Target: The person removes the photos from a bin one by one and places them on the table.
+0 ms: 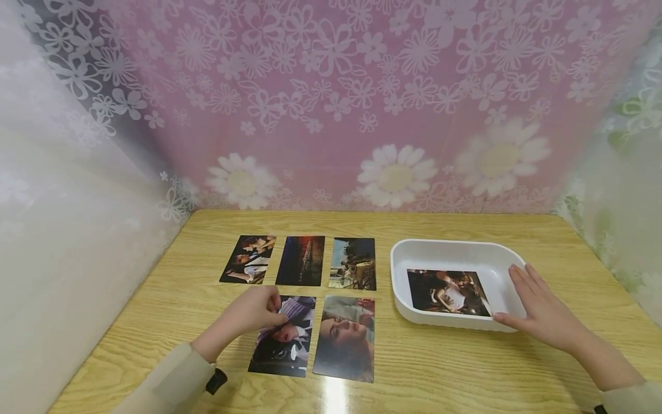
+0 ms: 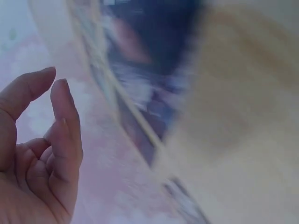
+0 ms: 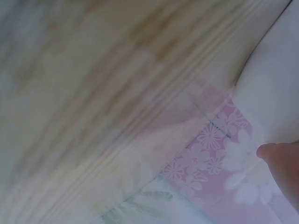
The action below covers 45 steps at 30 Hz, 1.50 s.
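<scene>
Above a photo card of a person in a purple hat (image 1: pixel 295 336), my left hand (image 1: pixel 253 310) has its fingers bent and covers the card's left upper part. Its thumb and index fingertips stand slightly apart in the left wrist view, with nothing between them. My right hand (image 1: pixel 550 319) rests on the right front corner of a white plastic basin (image 1: pixel 450 244), fingers and thumb spread. One photo card (image 1: pixel 447 293) of a figure in a white top lies inside the basin. In the right wrist view only a fingertip (image 3: pixel 266 151) shows beside the white basin.
A face portrait card (image 1: pixel 343 342) lies right of the hat card. Behind them, in a row, are a card with two figures (image 1: pixel 248 259), a dark night scene (image 1: pixel 301 261) and a street scene (image 1: pixel 354 264). A flowered pink curtain (image 1: pixel 310 115) hangs behind the wooden table (image 1: pixel 439 368).
</scene>
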Available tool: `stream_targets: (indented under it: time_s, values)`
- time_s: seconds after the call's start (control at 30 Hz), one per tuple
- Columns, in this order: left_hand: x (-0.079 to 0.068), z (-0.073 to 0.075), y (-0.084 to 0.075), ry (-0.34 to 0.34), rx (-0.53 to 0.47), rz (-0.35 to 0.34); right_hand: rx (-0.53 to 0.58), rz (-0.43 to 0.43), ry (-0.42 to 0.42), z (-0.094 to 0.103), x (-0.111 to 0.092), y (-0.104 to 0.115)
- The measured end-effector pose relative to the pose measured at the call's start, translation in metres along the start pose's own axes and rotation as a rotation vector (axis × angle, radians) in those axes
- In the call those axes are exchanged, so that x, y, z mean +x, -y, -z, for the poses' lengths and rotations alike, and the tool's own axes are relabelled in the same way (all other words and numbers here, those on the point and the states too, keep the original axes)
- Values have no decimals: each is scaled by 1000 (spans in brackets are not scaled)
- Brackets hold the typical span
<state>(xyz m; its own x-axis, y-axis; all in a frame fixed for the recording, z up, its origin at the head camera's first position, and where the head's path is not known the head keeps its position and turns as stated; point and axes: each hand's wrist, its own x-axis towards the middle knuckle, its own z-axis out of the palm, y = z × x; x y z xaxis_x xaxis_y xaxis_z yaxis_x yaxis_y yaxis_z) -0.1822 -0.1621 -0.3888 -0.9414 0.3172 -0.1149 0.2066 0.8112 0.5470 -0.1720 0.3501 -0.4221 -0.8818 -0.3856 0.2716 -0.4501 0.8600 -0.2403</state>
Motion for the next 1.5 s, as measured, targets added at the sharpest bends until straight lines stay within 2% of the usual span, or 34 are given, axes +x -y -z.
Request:
stream_targets:
  time_s: [0.13,0.3,0.4,0.53,0.7,0.83,0.97,1.3,1.4,1.5]
  values:
    - [14,3,-27,18,-69,-112,6,-4,4,0,-1,0]
    - [34,-3,-61,47,-148,-258,4,1,0,0,-1,0]
    - [47,-7,-81,67,-202,-308,4,10,-8,0,-1,1]
    - [66,-15,-103,69,-301,-340,6,21,-17,0,0,1]
    - [87,-28,-122,26,-412,-338,4,29,-24,0,1,1]
    - [102,-39,-134,3,-484,-284,-1,35,-30,-1,1,0]
    - [114,-49,-145,4,-574,-232,2,37,-30,-1,0,0]
    - [137,-88,-172,-29,-763,-200,4,28,-22,-3,-2,-1]
    - [144,-98,-178,-44,-784,-200,9,27,-13,-2,-2,0]
    - [149,-106,-182,-68,-730,-214,13,26,-14,-1,-2,1]
